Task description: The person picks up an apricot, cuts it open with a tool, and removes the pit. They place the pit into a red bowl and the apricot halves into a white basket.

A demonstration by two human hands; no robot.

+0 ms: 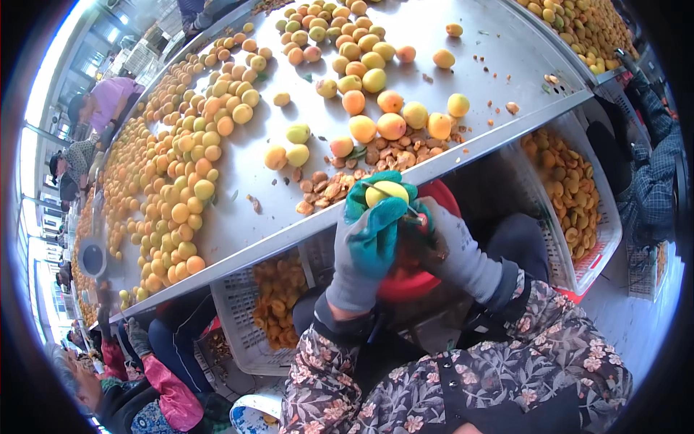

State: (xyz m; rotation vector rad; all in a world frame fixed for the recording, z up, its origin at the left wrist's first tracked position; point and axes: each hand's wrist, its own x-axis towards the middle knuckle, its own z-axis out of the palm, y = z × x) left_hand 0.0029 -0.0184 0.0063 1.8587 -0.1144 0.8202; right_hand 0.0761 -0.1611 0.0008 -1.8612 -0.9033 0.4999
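In the middle of the head view, a yellow-green apricot (pixel 386 193) is pinched in my left hand (pixel 371 233), which wears a grey glove coated green on palm and fingers. My right hand (pixel 442 233), also in a grey glove, grips a small knife (pixel 415 218) with a reddish handle. Its thin blade lies across the top of the apricot. Both hands are over the near edge of a metal table (pixel 260 200), above a red basin (pixel 409 285) partly hidden by my wrists. A heap of apricot pits (pixel 331 190) lies on the table just beyond my hands.
Whole apricots (pixel 374 78) are scattered ahead, with a dense mass of apricots (pixel 179 184) to the left. Crates of halved apricots stand below the edge, a left crate (pixel 233 331) and a right crate (pixel 607 238). A co-worker's gloved hand (pixel 138 336) is at lower left.
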